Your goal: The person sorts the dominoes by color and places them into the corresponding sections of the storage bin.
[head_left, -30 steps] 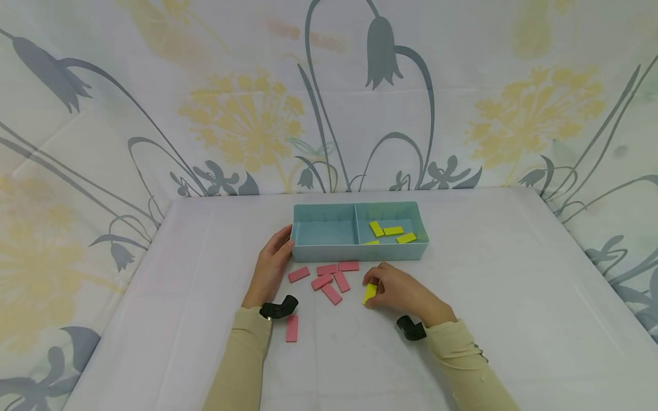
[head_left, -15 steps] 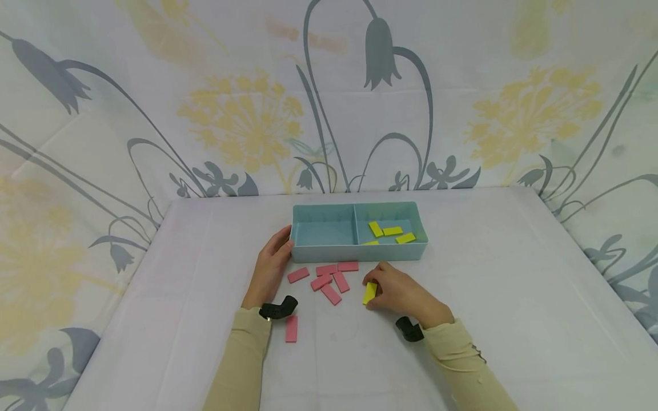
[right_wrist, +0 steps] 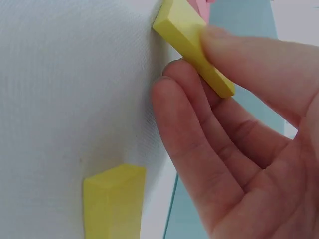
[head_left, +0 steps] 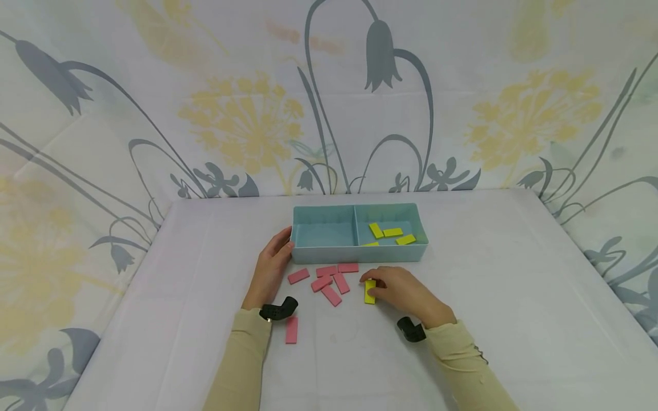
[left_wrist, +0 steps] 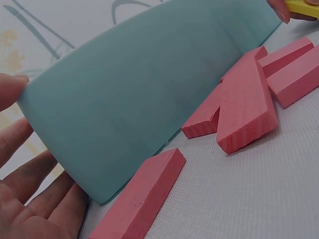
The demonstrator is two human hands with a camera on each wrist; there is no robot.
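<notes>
Nearest, white cloth-covered table [head_left: 514, 297], lone pink block [head_left: 291, 329] by the left sleeve. Right hand [head_left: 406, 291] pinching yellow block [head_left: 369, 290] between thumb and fingers, low over the cloth; second yellow block [right_wrist: 113, 199] flat beneath, seen from the right wrist only. Pink blocks [head_left: 329, 279] scattered between hands. Left hand [head_left: 269, 268] relaxed, fingers resting against the left end of blue tray [head_left: 360, 252]. Left compartment bare; right compartment holding yellow pieces [head_left: 392, 233]. Beyond, floral curtain [head_left: 329, 97].
</notes>
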